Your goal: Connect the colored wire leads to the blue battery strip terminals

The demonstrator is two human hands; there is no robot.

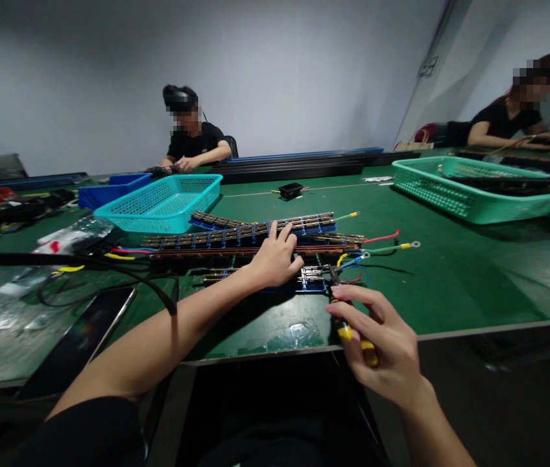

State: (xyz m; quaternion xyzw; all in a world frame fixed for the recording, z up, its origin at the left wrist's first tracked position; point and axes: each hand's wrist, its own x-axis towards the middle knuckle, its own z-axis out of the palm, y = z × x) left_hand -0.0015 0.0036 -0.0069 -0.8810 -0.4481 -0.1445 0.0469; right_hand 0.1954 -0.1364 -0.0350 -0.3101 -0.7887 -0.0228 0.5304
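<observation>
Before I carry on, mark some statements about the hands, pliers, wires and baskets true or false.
1. The right hand holds yellow-and-black-handled pliers. True.
2. The left hand grips the turquoise basket. False: it rests on a metal-strip assembly.
3. The pliers' tips point back toward the person's body. False: they point away, toward the assemblies.
4. A green wire with a yellow sleeve ends in a ring terminal. True.
5. The small black box sits inside the green basket. False: it is on the green tabletop, between the two baskets.
</observation>
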